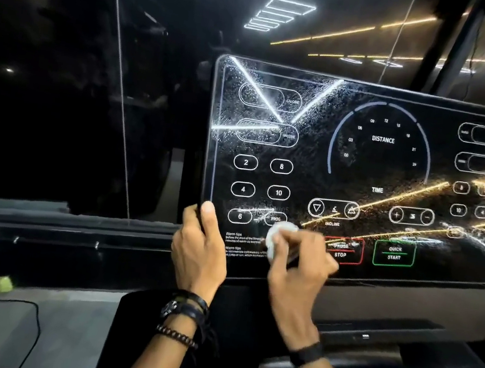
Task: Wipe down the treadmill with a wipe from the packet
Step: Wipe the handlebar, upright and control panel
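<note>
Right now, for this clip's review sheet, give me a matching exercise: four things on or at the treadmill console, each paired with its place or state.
1. left hand
2. wipe
3. PAUSE/STOP button
4. QUICK START button

a. outlined in green
b. grips the console's lower left edge
c. outlined in red
d. bunched in the right hand against the screen

Pairs: 1-b, 2-d, 3-c, 4-a

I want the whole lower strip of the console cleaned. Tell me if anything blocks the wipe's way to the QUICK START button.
Nothing visible blocks it. The right hand holds the wipe on the console screen below the PROG button. Toward QUICK START lies only flat glass with the PAUSE STOP button. The left hand grips the screen's opposite, left edge.
</note>
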The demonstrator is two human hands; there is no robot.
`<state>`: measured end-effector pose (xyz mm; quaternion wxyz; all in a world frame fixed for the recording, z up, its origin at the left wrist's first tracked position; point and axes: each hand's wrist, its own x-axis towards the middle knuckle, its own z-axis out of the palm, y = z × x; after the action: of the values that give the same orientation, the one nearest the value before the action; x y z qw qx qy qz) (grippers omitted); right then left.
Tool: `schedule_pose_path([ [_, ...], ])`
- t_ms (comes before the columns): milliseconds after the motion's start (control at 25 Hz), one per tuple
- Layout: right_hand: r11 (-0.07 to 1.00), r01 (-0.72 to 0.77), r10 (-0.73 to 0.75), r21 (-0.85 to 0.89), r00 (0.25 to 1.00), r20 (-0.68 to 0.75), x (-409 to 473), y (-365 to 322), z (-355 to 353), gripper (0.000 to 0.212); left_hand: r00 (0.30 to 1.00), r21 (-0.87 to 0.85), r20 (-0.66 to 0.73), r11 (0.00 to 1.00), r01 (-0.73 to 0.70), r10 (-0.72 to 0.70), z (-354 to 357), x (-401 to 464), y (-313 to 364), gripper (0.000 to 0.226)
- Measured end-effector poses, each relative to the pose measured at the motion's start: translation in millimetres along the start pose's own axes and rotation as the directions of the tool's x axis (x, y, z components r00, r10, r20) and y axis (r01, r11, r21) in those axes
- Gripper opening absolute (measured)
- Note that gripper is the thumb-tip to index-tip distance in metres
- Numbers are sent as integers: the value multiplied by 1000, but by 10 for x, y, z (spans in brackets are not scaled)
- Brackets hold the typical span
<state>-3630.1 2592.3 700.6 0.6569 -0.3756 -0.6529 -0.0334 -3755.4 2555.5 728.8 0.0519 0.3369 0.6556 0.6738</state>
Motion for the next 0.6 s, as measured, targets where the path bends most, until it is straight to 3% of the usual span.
schedule_pose_path([
  [80,999,-43,44,30,998,-38,254,-178,126,12,1000,10,2,1000,-2,2,2,4,-27,54],
  [240,991,129,-124,-16,977,175,-175,-212,122,13,1000,-58,20,998,-21,22,-32,-16,-53,64],
  [440,994,-47,50,99,998,-35,242,-279,176,13,998,-90,52,996,27,-23,-82,-36,30,46],
  [520,995,7,-15,102,997,76,190,-422,222,15,989,-169,97,978,123,-108,-108,-48,-2,47],
  [600,993,114,-122,43,958,258,-251,-352,121,13,976,-188,162,967,173,-143,-194,3,-104,68],
])
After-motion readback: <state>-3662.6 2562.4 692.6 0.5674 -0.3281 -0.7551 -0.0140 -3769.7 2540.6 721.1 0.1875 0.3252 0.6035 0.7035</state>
